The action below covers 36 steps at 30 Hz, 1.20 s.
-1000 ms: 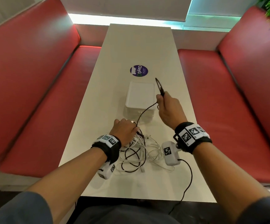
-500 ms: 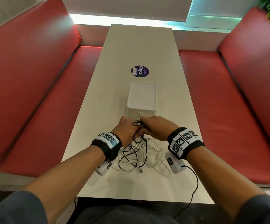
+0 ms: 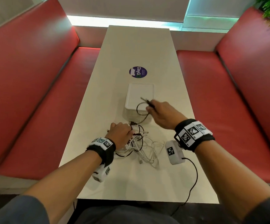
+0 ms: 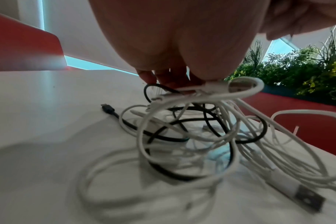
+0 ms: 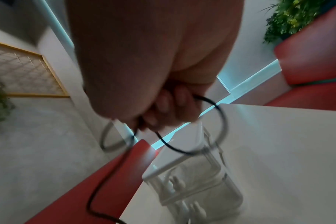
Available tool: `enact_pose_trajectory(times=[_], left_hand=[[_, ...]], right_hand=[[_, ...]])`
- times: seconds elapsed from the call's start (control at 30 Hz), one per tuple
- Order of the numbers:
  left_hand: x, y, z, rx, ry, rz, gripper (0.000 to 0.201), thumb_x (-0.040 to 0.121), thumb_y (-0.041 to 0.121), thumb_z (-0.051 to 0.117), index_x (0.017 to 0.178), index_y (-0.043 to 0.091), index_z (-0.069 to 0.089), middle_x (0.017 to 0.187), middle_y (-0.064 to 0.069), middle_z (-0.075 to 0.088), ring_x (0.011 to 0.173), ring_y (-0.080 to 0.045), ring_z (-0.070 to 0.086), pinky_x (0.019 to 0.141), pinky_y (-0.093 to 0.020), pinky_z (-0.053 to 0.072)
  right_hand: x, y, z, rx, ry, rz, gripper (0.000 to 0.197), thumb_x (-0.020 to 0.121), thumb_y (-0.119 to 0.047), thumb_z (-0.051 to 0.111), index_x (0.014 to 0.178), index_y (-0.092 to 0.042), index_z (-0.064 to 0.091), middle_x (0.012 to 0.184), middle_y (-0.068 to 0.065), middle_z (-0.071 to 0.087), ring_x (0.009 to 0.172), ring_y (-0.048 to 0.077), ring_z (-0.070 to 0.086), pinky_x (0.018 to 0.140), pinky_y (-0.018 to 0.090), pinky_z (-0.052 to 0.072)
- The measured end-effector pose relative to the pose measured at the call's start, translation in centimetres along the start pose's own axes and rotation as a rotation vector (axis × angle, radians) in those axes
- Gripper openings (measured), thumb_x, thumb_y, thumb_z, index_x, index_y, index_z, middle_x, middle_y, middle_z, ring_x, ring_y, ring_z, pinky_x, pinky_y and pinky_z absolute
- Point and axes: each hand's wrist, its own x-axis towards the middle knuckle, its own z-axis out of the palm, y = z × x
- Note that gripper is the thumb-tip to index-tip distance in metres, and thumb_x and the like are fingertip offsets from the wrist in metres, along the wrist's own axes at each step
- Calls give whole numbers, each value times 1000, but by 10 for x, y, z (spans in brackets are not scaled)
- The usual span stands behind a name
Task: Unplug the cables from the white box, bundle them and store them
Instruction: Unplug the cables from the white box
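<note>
Half a second after meeting the left hand, clamped on the cable bundle at the table's six o'clock, the right hand has swung a pinched black cable loop over the white box (coiling continues).

head: worn high, looks forward and down the long table, both forearms in the lower half, red benches either side.
left wrist: under the left hand, very close, low over the tabletop, looks along the fingers at the cable tangle; blurred near the bottom.
right wrist: under the right hand, close, tilted, looks down past the fingers to the white box; motion blur.
shared: all 3 show table and red seating; head and left wrist share the tangle; head and right wrist share the box and black cable; plants in all 3.
</note>
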Motion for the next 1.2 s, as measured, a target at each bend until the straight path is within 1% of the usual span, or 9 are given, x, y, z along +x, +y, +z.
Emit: enact_pose_trajectory(times=[0.07, 0.2, 0.4, 0.5, 0.67, 0.77, 0.87, 1.03, 1.2], left_hand=[[0, 3, -4, -71, 47, -16, 38, 105, 37, 28, 86, 18, 55, 82, 3, 53, 86, -24, 51, 94, -42, 33], [0, 11, -13, -63, 137, 64, 21, 101, 24, 36, 87, 26, 52, 78, 12, 47, 88, -22, 52, 87, -39, 33], [9, 6, -1, -22, 22, 75, 13, 91, 34, 28, 84, 42, 35, 89, 13, 53, 89, -19, 46, 83, -37, 36], [8, 8, -3, -45, -28, 77, 18, 94, 37, 26, 84, 36, 42, 86, 10, 51, 85, -20, 43, 84, -38, 35], [-2, 8, -1, -56, 79, 109, 26, 98, 45, 41, 86, 27, 56, 78, 11, 50, 81, -18, 47, 84, -41, 37], [-1, 5, 0, -40, 70, 46, 29, 99, 48, 37, 96, 31, 61, 86, 7, 54, 93, -22, 52, 87, -42, 35], [2, 9, -3, -5, 72, 25, 35, 95, 53, 38, 112, 36, 62, 100, 7, 62, 102, -19, 51, 94, -42, 30], [5, 10, -3, 101, 3, 4, 39, 88, 58, 38, 113, 39, 60, 107, 5, 64, 105, -20, 49, 94, -43, 28], [3, 14, -3, 23, 30, 94, 28, 96, 48, 41, 104, 34, 64, 78, 11, 47, 92, -18, 48, 90, -39, 28]], right_hand=[[-1, 5, 16, -61, -165, 44, 26, 106, -35, 40, 103, -13, 54, 83, 6, 63, 71, 25, 60, 63, 34, 44], [-8, 3, 42, -62, -208, -46, 23, 104, -34, 45, 105, -13, 54, 85, 1, 58, 74, 23, 54, 65, 32, 38], [-1, 1, 53, -102, -196, -178, 22, 103, -34, 48, 103, -12, 51, 93, 7, 63, 74, 21, 50, 66, 33, 37], [-2, 3, 57, -149, -205, -242, 19, 104, -31, 44, 99, -14, 49, 90, 6, 64, 73, 22, 52, 66, 38, 45], [0, 11, 50, -48, -32, -192, 20, 104, -29, 45, 97, -13, 54, 81, 3, 64, 68, 23, 55, 61, 37, 43], [0, 10, 40, -35, 20, -135, 19, 104, -29, 45, 92, -15, 50, 69, -7, 53, 60, 19, 49, 56, 33, 35], [-2, 7, 39, 15, 85, -79, 23, 103, -30, 44, 87, -13, 47, 64, 0, 55, 56, 23, 49, 53, 39, 38], [-6, 3, 37, 165, 203, 8, 27, 102, -27, 46, 81, -10, 46, 56, 2, 52, 49, 23, 45, 50, 38, 35], [-4, 1, 35, 225, 215, 34, 27, 103, -32, 44, 85, -13, 49, 62, 6, 59, 53, 24, 52, 52, 38, 39]])
